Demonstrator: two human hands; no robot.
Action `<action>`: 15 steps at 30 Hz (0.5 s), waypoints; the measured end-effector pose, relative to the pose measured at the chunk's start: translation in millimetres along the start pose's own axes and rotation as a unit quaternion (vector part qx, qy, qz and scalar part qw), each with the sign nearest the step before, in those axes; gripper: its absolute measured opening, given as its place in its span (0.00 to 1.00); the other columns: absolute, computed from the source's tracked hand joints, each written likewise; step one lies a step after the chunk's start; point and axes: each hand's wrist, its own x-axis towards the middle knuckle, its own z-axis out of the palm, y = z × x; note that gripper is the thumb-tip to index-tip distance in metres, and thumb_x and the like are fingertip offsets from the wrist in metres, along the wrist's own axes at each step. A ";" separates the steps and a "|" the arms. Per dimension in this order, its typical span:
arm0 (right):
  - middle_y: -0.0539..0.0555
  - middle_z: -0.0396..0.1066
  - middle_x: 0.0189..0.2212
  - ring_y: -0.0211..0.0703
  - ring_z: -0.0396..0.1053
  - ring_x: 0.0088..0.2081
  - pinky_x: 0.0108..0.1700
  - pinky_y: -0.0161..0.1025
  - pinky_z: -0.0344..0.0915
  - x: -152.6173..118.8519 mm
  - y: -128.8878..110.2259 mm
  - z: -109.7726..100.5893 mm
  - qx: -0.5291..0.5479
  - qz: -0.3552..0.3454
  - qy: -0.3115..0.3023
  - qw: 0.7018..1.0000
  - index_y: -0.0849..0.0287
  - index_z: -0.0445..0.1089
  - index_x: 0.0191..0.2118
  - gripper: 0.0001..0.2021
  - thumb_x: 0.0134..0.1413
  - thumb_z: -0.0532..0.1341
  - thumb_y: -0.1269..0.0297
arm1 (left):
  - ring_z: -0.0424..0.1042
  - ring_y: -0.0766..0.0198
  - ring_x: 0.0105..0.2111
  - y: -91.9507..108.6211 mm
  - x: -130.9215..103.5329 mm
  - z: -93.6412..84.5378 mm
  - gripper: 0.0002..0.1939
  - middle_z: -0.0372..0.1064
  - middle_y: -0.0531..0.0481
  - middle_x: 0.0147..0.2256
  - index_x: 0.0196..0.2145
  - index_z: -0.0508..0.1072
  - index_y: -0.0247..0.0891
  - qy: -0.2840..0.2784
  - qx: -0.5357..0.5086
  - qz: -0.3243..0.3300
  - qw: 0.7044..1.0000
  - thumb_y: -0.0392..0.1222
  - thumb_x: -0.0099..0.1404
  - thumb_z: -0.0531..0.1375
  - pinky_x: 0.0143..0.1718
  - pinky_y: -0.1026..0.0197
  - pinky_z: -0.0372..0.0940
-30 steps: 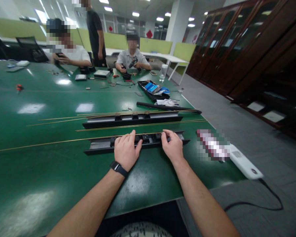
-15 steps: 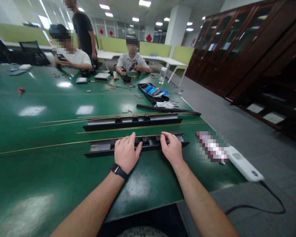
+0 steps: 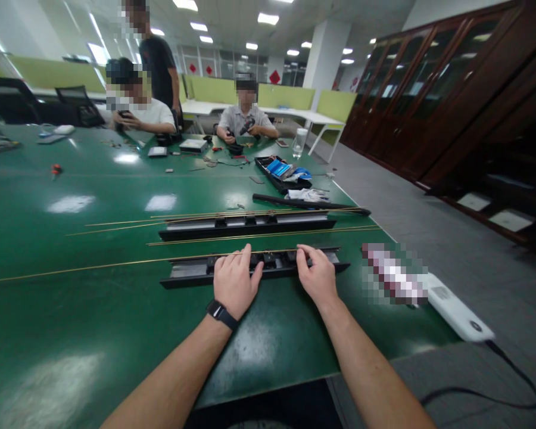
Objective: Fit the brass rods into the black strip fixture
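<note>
Across the near black channel-shaped rail [image 3: 187, 271] lies my left hand [image 3: 236, 285], its fingers stretched over the rail and thumb held apart. Beneath those fingertips runs a thin brass-coloured rod [image 3: 116, 264], which extends far out to the left along the rail's back edge. At the rail's right part, my right hand [image 3: 318, 275] has thumb and forefinger pinched at the rod's right end. Small black blocks [image 3: 268, 260] sit inside the rail between my hands. My fingers partly hide the rod and the blocks.
A second black rail [image 3: 196, 229] lies behind, with more thin rods around it. Beyond are a dark bar [image 3: 339, 205], white gloves [image 3: 307, 195] and a black tray [image 3: 268, 170]. A white device [image 3: 460, 310] with a cable is at right. Other people are across the table.
The whole view has shifted slightly, so everything appears a little lower and to the right. Both hands keep nearly the same places on the near rail.
</note>
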 end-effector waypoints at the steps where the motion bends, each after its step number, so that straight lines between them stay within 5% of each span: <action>1: 0.58 0.82 0.41 0.50 0.78 0.42 0.52 0.47 0.73 0.1 -0.9 -0.2 0.002 -0.004 -0.003 1.000 0.57 0.81 0.47 0.16 0.69 0.57 0.57 | 0.77 0.47 0.51 0.2 0.1 -0.3 0.25 0.80 0.37 0.47 0.61 0.72 0.31 0.000 0.000 0.000 1.000 0.52 0.76 0.55 0.52 0.46 0.61; 15: 0.57 0.83 0.42 0.50 0.78 0.42 0.53 0.50 0.73 -1.3 -1.3 -0.4 0.005 -0.005 -0.007 1.000 0.56 0.81 0.50 0.16 0.69 0.58 0.57 | 0.77 0.47 0.52 0.5 0.0 -2.0 0.26 0.80 0.35 0.49 0.62 0.71 0.32 -0.005 -0.007 -0.003 1.000 0.52 0.77 0.54 0.53 0.46 0.62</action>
